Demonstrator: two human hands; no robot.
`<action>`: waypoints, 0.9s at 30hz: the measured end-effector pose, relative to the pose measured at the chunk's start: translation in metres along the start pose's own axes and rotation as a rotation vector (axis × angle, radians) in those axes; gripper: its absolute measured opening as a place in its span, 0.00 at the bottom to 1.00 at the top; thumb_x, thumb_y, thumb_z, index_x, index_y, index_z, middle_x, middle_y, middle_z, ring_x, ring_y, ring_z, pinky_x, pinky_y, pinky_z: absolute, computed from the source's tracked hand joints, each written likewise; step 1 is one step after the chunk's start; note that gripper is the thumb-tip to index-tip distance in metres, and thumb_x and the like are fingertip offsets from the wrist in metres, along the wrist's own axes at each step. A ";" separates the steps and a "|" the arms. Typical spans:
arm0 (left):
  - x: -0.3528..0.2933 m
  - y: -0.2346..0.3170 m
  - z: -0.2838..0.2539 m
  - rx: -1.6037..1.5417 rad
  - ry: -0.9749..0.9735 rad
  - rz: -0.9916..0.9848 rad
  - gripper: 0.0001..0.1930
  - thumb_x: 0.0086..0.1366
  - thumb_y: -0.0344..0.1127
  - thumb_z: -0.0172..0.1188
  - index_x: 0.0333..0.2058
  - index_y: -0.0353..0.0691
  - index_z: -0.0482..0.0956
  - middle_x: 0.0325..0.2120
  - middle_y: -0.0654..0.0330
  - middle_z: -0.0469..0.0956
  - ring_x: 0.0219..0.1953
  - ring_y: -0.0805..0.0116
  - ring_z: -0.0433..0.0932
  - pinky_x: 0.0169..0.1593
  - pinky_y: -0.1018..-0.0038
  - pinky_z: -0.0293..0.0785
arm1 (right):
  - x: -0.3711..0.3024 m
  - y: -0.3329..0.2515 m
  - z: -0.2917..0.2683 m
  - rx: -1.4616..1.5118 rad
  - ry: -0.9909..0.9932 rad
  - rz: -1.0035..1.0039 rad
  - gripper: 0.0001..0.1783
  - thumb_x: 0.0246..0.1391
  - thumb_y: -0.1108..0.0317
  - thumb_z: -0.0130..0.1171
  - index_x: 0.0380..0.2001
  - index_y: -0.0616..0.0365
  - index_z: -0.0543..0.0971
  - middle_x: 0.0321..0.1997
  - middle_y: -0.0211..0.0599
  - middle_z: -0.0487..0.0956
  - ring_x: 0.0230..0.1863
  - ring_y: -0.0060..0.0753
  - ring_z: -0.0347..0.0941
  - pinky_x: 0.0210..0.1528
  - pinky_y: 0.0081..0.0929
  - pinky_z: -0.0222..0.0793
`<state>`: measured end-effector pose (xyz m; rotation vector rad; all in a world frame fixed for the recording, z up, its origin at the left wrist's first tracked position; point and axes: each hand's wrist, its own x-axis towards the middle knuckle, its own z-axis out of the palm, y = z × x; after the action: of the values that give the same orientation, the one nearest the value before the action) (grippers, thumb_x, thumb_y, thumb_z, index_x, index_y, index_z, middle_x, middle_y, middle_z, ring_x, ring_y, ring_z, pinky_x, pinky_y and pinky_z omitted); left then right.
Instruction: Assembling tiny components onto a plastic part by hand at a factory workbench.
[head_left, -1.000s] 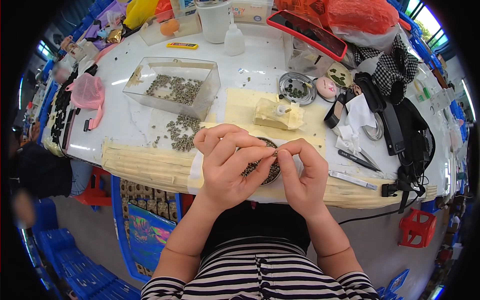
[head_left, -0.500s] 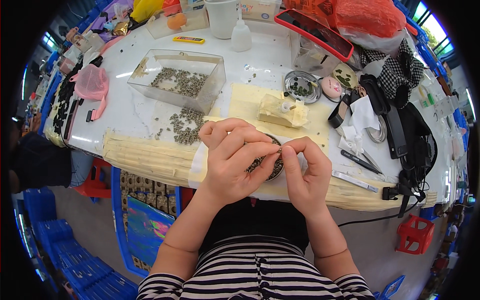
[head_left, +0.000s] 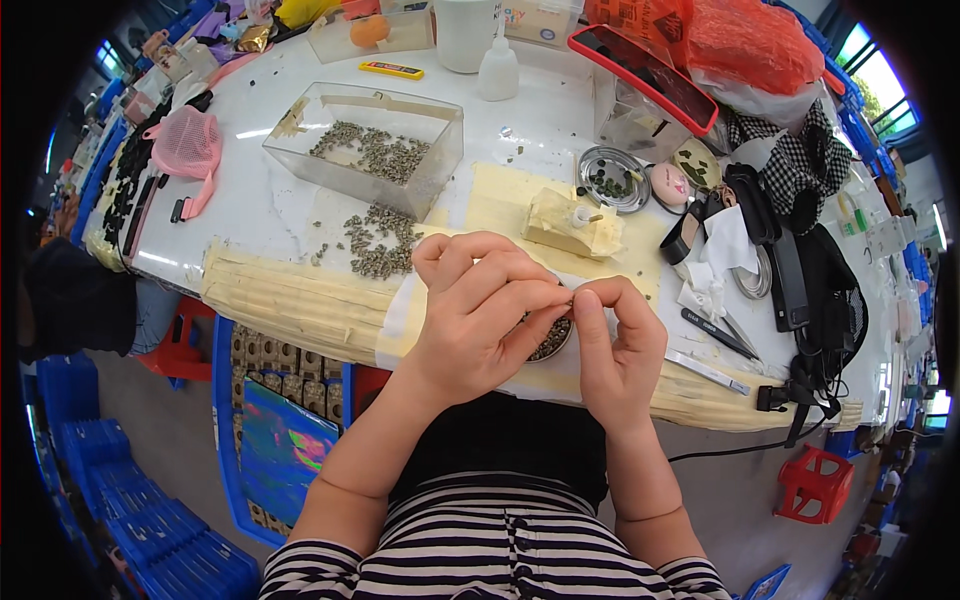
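Note:
My left hand and my right hand meet fingertip to fingertip over a round dish of small dark metallic pieces. Each hand is closed in a pinch, thumb against forefinger. A tiny dark piece seems to sit where the fingertips join, too small to name. Much of the dish is covered by my left hand. Beyond my left hand lies a loose heap of small grey metallic pieces. More of them fill the floor of a clear plastic box behind the heap.
A tape-wrapped block with a small peg stands past my hands. To its right are a glass dish with dark green bits, black tweezers and white tissue. A red-cased phone leans farther back. Yellowish tape covers the table's front edge.
The view has shifted slightly. My hands stay pinched together over the dish, with the fingertips now a little closer and the piece between them less visible.

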<state>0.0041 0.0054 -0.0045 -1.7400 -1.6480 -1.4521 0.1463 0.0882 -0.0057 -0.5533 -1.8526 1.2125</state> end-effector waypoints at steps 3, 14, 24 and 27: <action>-0.001 0.000 0.001 0.002 0.011 0.006 0.11 0.49 0.32 0.72 0.33 0.49 0.83 0.32 0.72 0.79 0.41 0.68 0.74 0.48 0.65 0.53 | 0.002 -0.002 -0.001 -0.022 -0.004 0.020 0.06 0.61 0.74 0.59 0.32 0.66 0.79 0.29 0.36 0.79 0.30 0.27 0.73 0.37 0.23 0.69; -0.005 -0.002 0.004 0.159 0.043 -0.029 0.10 0.52 0.33 0.71 0.34 0.48 0.82 0.33 0.71 0.77 0.43 0.67 0.73 0.49 0.62 0.53 | 0.003 -0.003 0.003 -0.076 0.053 -0.158 0.05 0.58 0.76 0.62 0.37 0.64 0.84 0.31 0.37 0.81 0.31 0.27 0.74 0.37 0.23 0.70; -0.004 -0.001 0.003 0.136 0.025 -0.020 0.10 0.52 0.33 0.71 0.34 0.48 0.82 0.33 0.72 0.78 0.42 0.68 0.74 0.49 0.63 0.53 | 0.006 -0.009 0.006 -0.129 0.079 -0.157 0.03 0.55 0.77 0.64 0.34 0.64 0.82 0.30 0.36 0.80 0.30 0.28 0.75 0.36 0.22 0.70; -0.002 0.001 0.000 0.097 0.005 0.000 0.10 0.51 0.33 0.71 0.33 0.48 0.82 0.33 0.72 0.78 0.41 0.69 0.74 0.49 0.65 0.53 | 0.006 -0.011 0.005 -0.085 0.033 -0.037 0.03 0.57 0.76 0.63 0.31 0.64 0.80 0.29 0.37 0.80 0.30 0.29 0.75 0.36 0.24 0.70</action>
<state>0.0053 0.0038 -0.0061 -1.6822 -1.6863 -1.3521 0.1393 0.0849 0.0053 -0.5802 -1.8849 1.0982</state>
